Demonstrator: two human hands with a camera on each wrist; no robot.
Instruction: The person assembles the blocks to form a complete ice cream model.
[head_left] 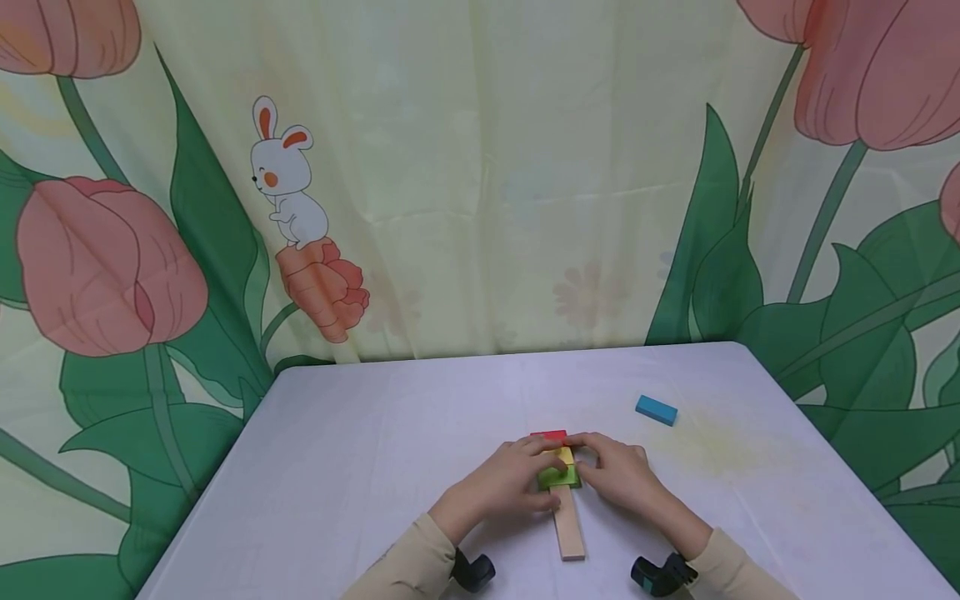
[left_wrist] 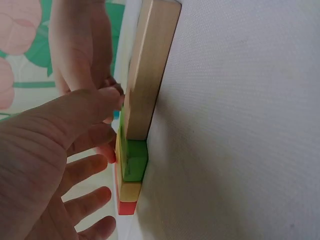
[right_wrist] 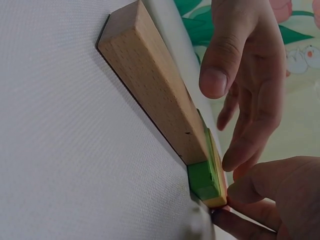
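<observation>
A plain wooden block (head_left: 568, 533), long and narrow, lies flat with its far end against a green block (head_left: 557, 479). Beyond that come a yellow block (head_left: 566, 456) and a red block (head_left: 552, 434), all in one line. My left hand (head_left: 510, 477) reaches over the left side of the row, its fingers spread and its thumb beside the wooden block. From the right, my right hand (head_left: 624, 473) touches the row, index fingertip at the red block and thumb beside the green one. In the right wrist view, its fingertips (right_wrist: 237, 190) meet the row's far end.
A blue block (head_left: 656, 410) lies apart at the back right of the white-covered table (head_left: 390, 425). Behind the table's far edge hangs a curtain (head_left: 480, 183) printed with tulips and a rabbit. Each wrist wears a small black camera (head_left: 472, 572).
</observation>
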